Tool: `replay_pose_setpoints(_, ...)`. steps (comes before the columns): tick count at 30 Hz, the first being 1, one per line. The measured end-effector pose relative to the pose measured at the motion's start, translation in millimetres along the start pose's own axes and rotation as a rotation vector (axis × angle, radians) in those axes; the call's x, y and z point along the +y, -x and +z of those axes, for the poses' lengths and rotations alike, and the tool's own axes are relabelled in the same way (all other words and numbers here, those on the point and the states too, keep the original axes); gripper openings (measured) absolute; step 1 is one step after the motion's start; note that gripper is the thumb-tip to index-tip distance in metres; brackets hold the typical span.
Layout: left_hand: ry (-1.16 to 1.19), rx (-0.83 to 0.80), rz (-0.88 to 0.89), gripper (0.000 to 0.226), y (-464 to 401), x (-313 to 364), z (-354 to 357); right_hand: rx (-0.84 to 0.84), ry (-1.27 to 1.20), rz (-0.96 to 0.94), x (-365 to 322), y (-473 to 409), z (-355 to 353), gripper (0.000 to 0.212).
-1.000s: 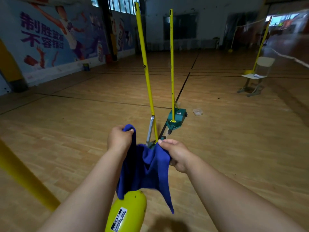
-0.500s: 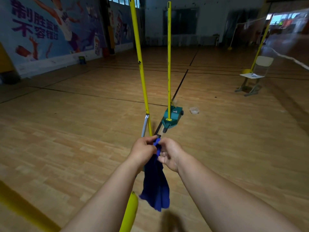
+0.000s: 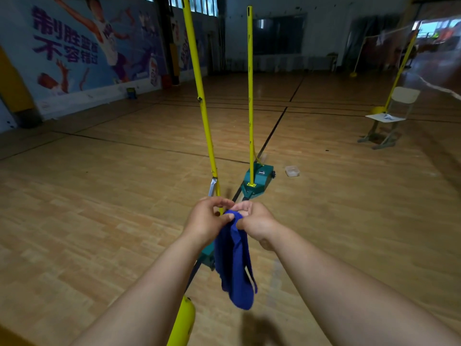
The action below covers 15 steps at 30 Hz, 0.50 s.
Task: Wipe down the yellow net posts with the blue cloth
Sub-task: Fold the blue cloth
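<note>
Both hands, the left hand (image 3: 205,218) and the right hand (image 3: 254,219), pinch the top of the blue cloth (image 3: 233,260), which hangs just before the near yellow post (image 3: 202,106). The step seems to be gathering the cloth. Next, it must be wrapped around that post, which is not yet wiped.

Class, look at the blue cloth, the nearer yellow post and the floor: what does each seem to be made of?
Cloth: soft napped fabric, perhaps microfibre; it hangs in limp folds from both hands.
Post: probably painted metal; thin, rigid, glossy yellow, with a bare silvery bracket low down.
Floor: varnished wood strips; visible plank joints and sheen.
</note>
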State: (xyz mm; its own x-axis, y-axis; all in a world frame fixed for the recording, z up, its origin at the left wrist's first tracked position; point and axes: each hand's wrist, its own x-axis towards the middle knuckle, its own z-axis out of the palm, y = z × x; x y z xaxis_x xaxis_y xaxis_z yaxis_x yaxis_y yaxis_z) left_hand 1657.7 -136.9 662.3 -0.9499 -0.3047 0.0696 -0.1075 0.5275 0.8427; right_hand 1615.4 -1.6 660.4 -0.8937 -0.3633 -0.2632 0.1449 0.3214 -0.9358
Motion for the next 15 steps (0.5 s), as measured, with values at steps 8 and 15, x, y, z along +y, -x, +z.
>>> replay_pose_setpoints(8,0.094,-0.05,0.006,0.014,-17.8,10.2,38.7,-0.061,-0.011,-0.06,15.6,-7.4,-46.3,0.043)
replay_pose_setpoints(15,0.119,-0.146,0.001,0.005,-18.6,11.6,54.1,-0.156,0.116,-0.069,26.9,-15.4,-74.2,0.047)
